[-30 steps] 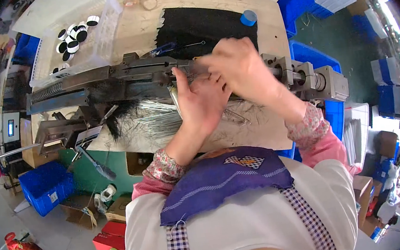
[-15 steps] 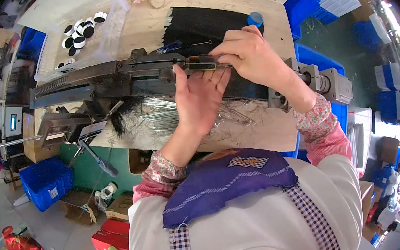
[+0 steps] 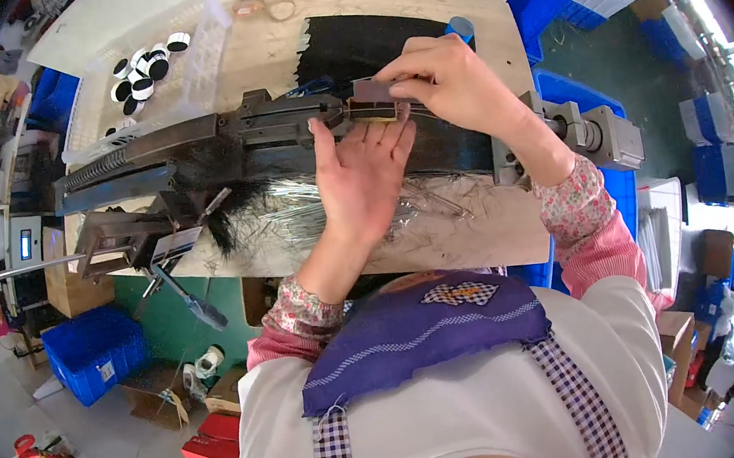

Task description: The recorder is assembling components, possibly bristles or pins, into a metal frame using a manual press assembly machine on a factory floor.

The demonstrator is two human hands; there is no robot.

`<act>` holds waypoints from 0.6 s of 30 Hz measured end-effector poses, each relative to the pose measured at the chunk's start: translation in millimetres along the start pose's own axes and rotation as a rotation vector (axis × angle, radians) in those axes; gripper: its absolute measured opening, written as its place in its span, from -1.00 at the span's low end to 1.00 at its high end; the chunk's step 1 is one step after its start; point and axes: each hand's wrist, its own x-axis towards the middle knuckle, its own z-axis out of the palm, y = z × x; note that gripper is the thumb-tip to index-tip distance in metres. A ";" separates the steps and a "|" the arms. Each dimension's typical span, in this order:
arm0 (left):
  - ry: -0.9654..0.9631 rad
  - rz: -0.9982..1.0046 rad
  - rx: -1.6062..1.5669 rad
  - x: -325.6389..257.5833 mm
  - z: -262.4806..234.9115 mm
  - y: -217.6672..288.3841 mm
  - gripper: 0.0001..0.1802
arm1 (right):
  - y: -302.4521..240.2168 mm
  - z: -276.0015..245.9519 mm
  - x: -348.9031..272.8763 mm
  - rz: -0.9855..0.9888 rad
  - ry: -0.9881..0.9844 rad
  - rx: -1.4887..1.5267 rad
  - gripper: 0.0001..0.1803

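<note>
A long dark metal machine [image 3: 287, 122] runs across the workbench. At its right end, my right hand [image 3: 450, 84] pinches a small rectangular block [image 3: 372, 93] between thumb and fingers. The block has a grey-brown face, a dark side and a yellowish lower edge. My left hand [image 3: 363, 175] lies palm up in front of the machine, fingers stretched out flat with their tips at the block's lower edge. Its thumb points up beside the machine's dark jaw-like end. Thin metal wires [image 3: 296, 203] lie loose on the bench left of my left wrist.
Behind the machine lies a black cloth [image 3: 346, 43] with a blue cylinder [image 3: 460, 28] at its corner. A white plastic basket [image 3: 216, 52] holds several black-and-white round pieces. A grey motor-like unit [image 3: 615, 137] stands at the right end. A metal rod assembly [image 3: 115, 240] juts out front left.
My right hand has shifted slightly left, and the block has tilted so more of its grey-brown face shows. My left hand stays palm up beneath it. The whole view has shifted a little.
</note>
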 end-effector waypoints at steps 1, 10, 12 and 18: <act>-0.020 -0.001 -0.003 0.4 -2.5 0.6 -0.18 | 5.2 2.4 0.3 0.027 -0.063 0.021 -0.83; -0.025 -0.029 0.061 3.6 2.7 5.5 -0.16 | 4.1 0.0 3.5 0.019 -0.209 -0.162 -0.82; -0.026 -0.037 0.053 3.2 2.0 4.5 -0.16 | 4.2 -0.9 2.0 0.002 -0.194 -0.187 -0.82; -0.008 -0.025 -0.027 0.0 3.0 1.7 -0.20 | -1.7 -5.5 -4.5 -0.034 -0.135 -0.140 -0.81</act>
